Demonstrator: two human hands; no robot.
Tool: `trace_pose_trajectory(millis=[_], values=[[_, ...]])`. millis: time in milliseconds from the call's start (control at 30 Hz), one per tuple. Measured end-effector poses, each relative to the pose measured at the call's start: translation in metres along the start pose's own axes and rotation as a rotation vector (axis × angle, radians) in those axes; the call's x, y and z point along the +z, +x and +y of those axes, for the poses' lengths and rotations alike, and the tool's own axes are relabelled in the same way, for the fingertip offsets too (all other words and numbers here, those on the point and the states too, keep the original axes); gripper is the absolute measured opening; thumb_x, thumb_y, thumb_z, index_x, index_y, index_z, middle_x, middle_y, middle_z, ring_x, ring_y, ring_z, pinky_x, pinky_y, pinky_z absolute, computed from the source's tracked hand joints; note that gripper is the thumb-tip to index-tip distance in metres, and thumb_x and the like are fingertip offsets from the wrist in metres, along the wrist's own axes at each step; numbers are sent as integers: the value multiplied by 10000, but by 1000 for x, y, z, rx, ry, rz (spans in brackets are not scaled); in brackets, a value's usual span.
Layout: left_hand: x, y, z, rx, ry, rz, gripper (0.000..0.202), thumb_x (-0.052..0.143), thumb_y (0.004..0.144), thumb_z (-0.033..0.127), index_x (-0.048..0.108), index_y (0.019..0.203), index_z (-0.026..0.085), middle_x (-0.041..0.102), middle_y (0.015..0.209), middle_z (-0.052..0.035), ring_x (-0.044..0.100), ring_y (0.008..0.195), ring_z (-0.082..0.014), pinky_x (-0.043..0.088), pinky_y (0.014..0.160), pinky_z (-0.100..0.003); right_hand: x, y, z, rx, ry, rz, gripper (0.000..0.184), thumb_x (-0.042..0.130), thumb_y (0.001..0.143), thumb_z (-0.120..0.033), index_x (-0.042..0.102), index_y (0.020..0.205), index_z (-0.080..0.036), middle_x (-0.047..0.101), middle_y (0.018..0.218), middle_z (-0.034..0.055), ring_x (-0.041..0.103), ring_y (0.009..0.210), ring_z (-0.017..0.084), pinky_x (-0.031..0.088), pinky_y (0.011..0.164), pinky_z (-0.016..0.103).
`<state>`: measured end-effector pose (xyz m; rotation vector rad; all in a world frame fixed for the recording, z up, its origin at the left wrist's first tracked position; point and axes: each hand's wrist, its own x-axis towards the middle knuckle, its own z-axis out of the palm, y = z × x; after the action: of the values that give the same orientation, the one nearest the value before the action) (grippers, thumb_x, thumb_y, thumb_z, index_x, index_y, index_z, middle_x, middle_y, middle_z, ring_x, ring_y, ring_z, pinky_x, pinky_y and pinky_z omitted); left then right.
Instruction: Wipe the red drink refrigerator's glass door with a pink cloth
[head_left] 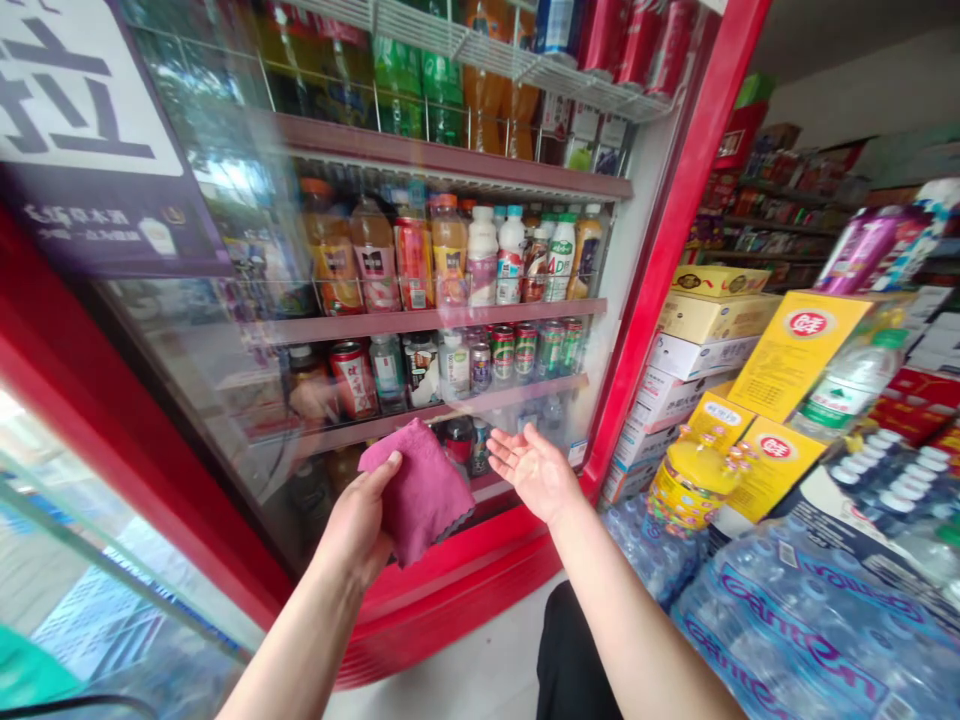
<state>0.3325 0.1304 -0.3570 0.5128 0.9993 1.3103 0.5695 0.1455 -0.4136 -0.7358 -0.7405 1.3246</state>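
Note:
My left hand [362, 522] grips a folded pink cleaning cloth [424, 490], thumb on top and the other fingers hidden beneath it. To the right, my right hand [536, 468] is held palm up with its fingers spread and nothing in it. Both hands are in front of the glass door [225, 400] of a red-framed drinks fridge [457, 590]. Behind the glass, bottles and cans stand in rows on several shelves, among them a red can [352, 380] and an orange juice bottle [448, 250]. I cannot tell whether the cloth touches the glass.
Right of the fridge stand stacked cartons [675, 355], yellow boxes [795, 350], a yellow container [686, 480] and shrink-wrapped water bottles [810, 620]. A large green-capped bottle [855, 385] leans there. At the left, a purple sign [112, 220] covers part of the glass. Blue crates [112, 620] sit lower left.

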Motion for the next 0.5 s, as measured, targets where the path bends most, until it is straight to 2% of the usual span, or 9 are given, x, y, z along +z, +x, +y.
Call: trace_pose_trajectory(millis=[67, 133, 167, 233, 267, 333, 400, 500], values=[[-1, 1, 0, -19, -9, 21, 35, 729, 936, 170, 740, 963, 150, 822, 856, -90, 832, 820, -223, 687, 812, -333, 9, -10, 5, -148, -214, 85, 334, 895, 801, -500, 801, 945, -214, 844, 1105, 121, 787, 1089, 300, 611, 1019, 508], [-1, 2, -1, -28, -12, 25, 51, 714, 952, 182, 741, 977, 147, 828, 884, -102, 835, 846, -227, 686, 826, -337, 21, -23, 12, -410, -526, 78, 229, 845, 862, -356, 826, 1052, -231, 834, 1175, 118, 766, 1148, 299, 593, 1075, 519], [0, 2, -2, -32, -13, 15, 64, 712, 954, 187, 745, 988, 144, 831, 901, -111, 837, 863, -233, 685, 835, -342, 28, -29, 16, -562, -682, 24, 216, 782, 919, -302, 827, 1122, -242, 816, 1260, 121, 741, 1225, 298, 568, 1130, 529], [4, 0, -2, -33, -15, -22, 88, 728, 942, 197, 755, 999, 136, 836, 943, -128, 838, 905, -246, 682, 854, -350, 43, -40, 28, -831, -945, -153, 359, 656, 1008, -231, 775, 1345, -263, 715, 1496, 123, 626, 1442, 304, 473, 1263, 559], [7, 0, -1, -25, -18, -52, 102, 743, 931, 204, 762, 1003, 134, 839, 968, -134, 837, 934, -253, 679, 868, -347, 52, -42, 34, -921, -1044, -243, 469, 618, 1028, -219, 693, 1489, -265, 628, 1608, 120, 535, 1543, 311, 414, 1318, 580], [15, -3, 6, 38, -19, -144, 153, 785, 902, 235, 777, 1016, 133, 843, 1027, -137, 830, 1007, -265, 670, 897, -332, 71, -38, 46, -1017, -1160, -342, 702, 579, 1041, -224, 411, 1722, -250, 429, 1761, 121, 345, 1667, 333, 332, 1369, 621], [24, -6, 22, 149, 11, -263, 248, 835, 862, 289, 797, 1061, 145, 844, 1079, -127, 816, 1079, -280, 661, 918, -319, 93, -24, 50, -1091, -1187, -307, 810, 531, 1055, -226, 193, 1791, -238, 284, 1822, 121, 224, 1708, 345, 300, 1379, 647], [37, -12, 67, 365, 118, -421, 432, 877, 826, 378, 808, 1203, 178, 843, 1148, -114, 783, 1189, -310, 649, 972, -331, 139, 7, 34, -1243, -1163, -165, 801, 453, 1087, -195, 93, 1801, -232, 239, 1836, 120, 133, 1727, 328, 246, 1393, 654]])
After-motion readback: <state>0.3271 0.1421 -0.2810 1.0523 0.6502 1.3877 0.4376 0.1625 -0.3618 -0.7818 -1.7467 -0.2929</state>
